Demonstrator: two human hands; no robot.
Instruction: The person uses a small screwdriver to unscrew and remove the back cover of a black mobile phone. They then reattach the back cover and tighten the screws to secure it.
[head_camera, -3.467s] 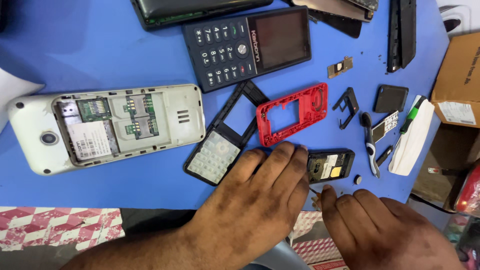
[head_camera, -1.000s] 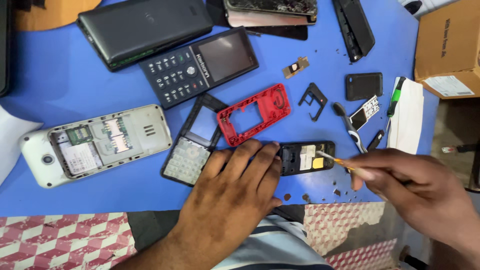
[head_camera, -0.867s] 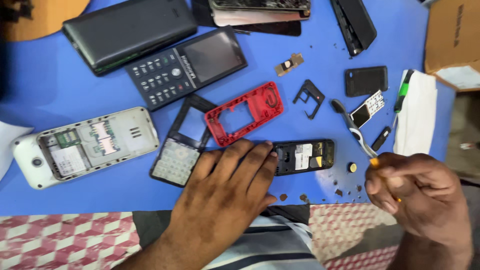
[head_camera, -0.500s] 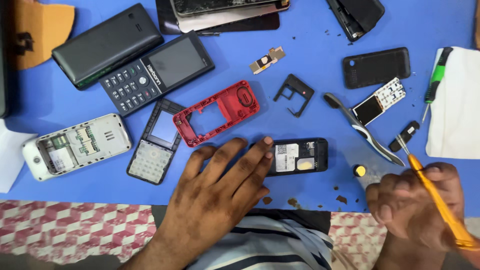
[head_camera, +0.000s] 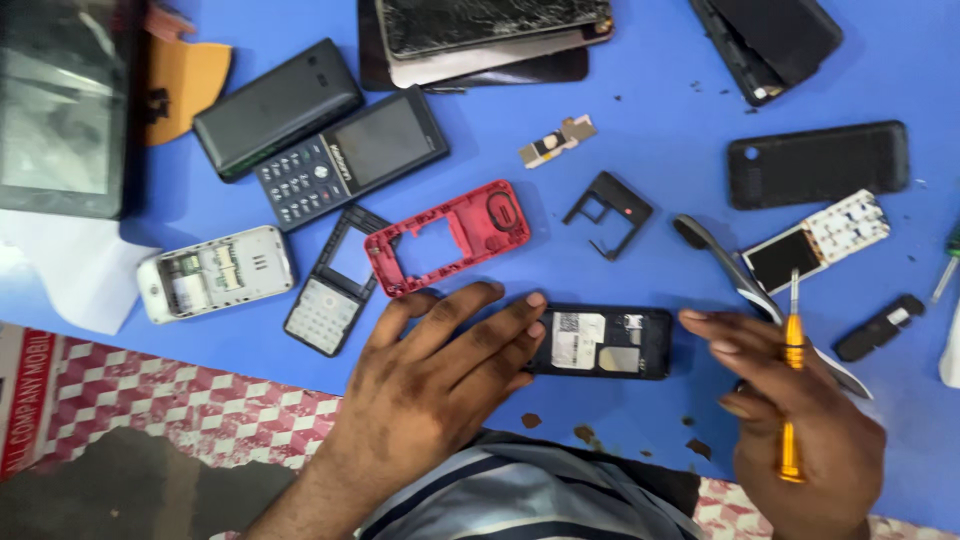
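My left hand (head_camera: 440, 370) lies flat on the blue table (head_camera: 650, 110), fingertips resting on the left end of a small black phone body (head_camera: 605, 342) with its back open. My right hand (head_camera: 800, 425) is closed around an orange-handled screwdriver (head_camera: 792, 380), held upright with its metal tip pointing away from me, just right of the phone body. A red phone frame (head_camera: 450, 235) lies just beyond my left fingers. Metal tweezers (head_camera: 745, 285) with a black grip lie partly under my right hand.
A black keypad front (head_camera: 335, 285), a white opened phone (head_camera: 215, 272), a dark keypad phone (head_camera: 350, 155), a black phone back (head_camera: 275, 105), cracked screens (head_camera: 490, 25), a black back cover (head_camera: 815, 165), a small circuit board (head_camera: 815, 240) and a black bracket (head_camera: 608, 212) are scattered about.
The view has shifted so the table parts sit further left. My right hand lifted the screwdriver off the phone body, swung it out to the right, then brought it back upright beside the phone.
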